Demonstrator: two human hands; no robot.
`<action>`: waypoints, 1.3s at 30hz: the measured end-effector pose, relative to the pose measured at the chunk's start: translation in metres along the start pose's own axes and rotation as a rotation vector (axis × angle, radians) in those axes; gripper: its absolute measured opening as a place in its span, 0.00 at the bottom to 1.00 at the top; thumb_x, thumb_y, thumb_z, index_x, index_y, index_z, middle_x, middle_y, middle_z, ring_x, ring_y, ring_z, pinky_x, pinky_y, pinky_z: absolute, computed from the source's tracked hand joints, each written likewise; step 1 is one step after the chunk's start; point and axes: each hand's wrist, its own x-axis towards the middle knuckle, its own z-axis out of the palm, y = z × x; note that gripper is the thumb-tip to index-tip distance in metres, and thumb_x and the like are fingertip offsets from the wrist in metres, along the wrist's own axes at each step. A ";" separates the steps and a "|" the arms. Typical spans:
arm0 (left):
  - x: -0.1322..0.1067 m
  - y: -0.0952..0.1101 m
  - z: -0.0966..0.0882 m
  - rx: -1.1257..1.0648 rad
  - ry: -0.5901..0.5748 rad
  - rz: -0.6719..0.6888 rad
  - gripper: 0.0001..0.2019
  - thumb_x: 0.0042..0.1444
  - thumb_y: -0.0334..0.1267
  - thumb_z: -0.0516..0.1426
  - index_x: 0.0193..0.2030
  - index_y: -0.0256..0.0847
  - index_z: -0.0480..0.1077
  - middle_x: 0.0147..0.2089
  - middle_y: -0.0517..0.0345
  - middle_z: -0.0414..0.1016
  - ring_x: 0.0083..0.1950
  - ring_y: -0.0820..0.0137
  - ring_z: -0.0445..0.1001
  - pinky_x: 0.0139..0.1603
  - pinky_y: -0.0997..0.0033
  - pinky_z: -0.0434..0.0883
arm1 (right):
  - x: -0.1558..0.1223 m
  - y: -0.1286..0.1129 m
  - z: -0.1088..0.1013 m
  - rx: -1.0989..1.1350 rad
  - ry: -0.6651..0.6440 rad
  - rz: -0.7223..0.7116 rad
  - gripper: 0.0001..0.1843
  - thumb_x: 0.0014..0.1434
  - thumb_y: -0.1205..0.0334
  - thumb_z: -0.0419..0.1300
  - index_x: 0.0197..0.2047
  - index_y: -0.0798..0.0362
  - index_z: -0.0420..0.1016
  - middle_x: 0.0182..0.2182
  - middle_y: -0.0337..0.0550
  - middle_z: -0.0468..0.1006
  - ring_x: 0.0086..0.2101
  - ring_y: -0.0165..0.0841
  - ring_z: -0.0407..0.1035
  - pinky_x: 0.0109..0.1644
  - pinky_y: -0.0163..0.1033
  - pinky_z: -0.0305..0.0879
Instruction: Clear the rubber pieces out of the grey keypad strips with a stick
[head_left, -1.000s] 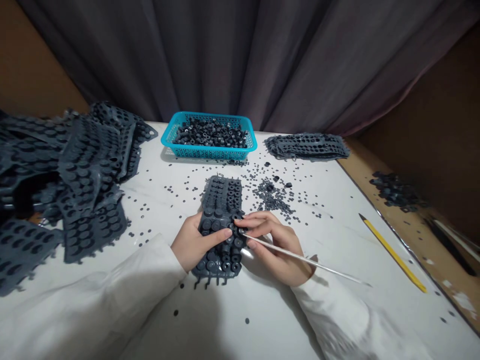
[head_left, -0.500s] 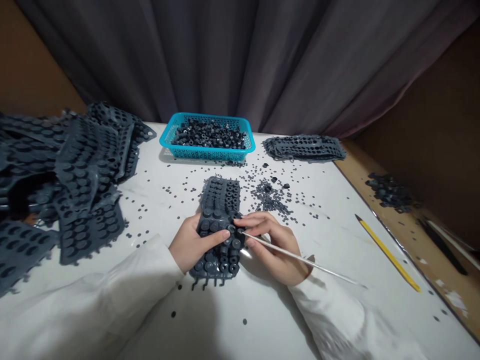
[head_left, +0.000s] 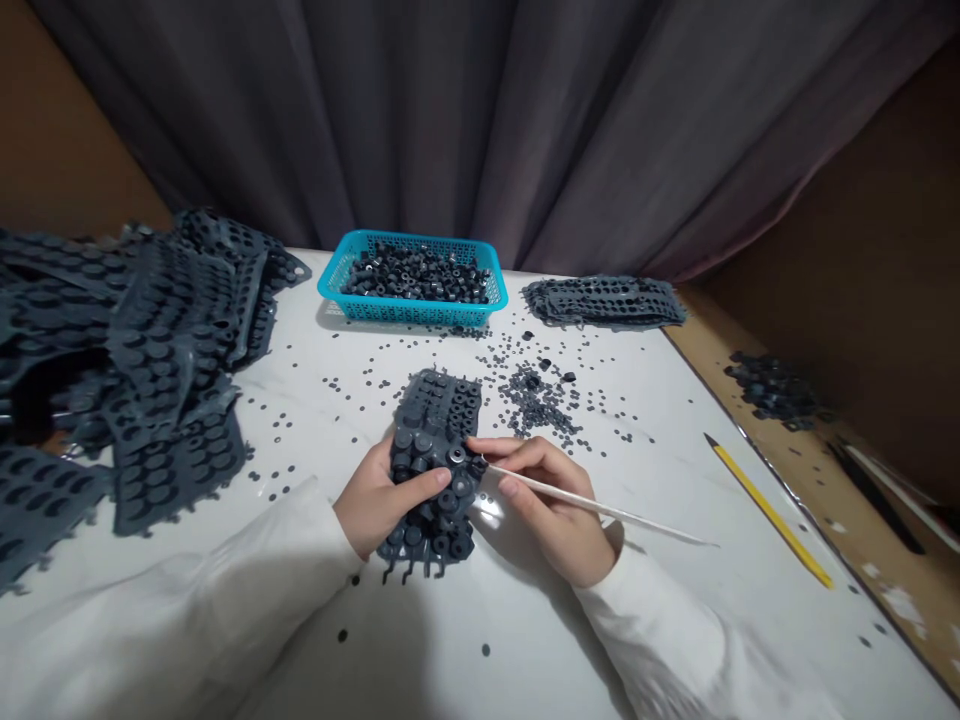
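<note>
A dark grey rubber sheet (head_left: 435,410) studded with small round parts lies on the white table (head_left: 420,640) in front of me. My left hand (head_left: 379,495) grips its near left edge, thumb pressed across the studs and bending the sheet upward. My right hand (head_left: 551,500) is closed in a pinch on a thin white stick (head_left: 600,510), whose tip touches a stud at the sheet's right edge beside my left thumb.
A blue basket (head_left: 411,308) full of loose black rings stands at the back. A heap of grey rubber sheets (head_left: 127,350) covers the left side; a flat stack of sheets (head_left: 604,300) lies back right. Small discs (head_left: 540,400) are scattered around. A yellow pencil (head_left: 769,510) lies right.
My left hand has curled the sheet's near end up and shifted it slightly left. The stick's tip has stayed at the sheet's right edge. The view has drifted a little.
</note>
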 end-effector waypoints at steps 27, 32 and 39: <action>0.001 -0.005 0.002 -0.034 0.048 -0.004 0.25 0.42 0.43 0.67 0.46 0.36 0.69 0.47 0.46 0.76 0.48 0.56 0.74 0.48 0.59 0.72 | 0.000 -0.010 0.002 -0.045 0.013 -0.085 0.03 0.59 0.63 0.59 0.33 0.50 0.71 0.42 0.48 0.80 0.48 0.39 0.72 0.51 0.50 0.69; -0.002 -0.005 0.003 0.023 0.043 0.049 0.27 0.42 0.44 0.67 0.49 0.37 0.67 0.48 0.47 0.76 0.49 0.57 0.74 0.48 0.62 0.71 | -0.001 -0.008 0.002 -0.131 -0.012 -0.084 0.02 0.59 0.63 0.58 0.34 0.50 0.71 0.43 0.49 0.79 0.47 0.39 0.73 0.51 0.50 0.70; -0.002 -0.004 0.003 0.006 0.022 0.051 0.25 0.42 0.42 0.68 0.47 0.37 0.68 0.46 0.47 0.77 0.48 0.57 0.74 0.47 0.62 0.71 | -0.002 -0.004 0.000 -0.183 -0.060 -0.126 0.04 0.58 0.69 0.58 0.35 0.50 0.71 0.45 0.48 0.79 0.48 0.38 0.72 0.50 0.48 0.69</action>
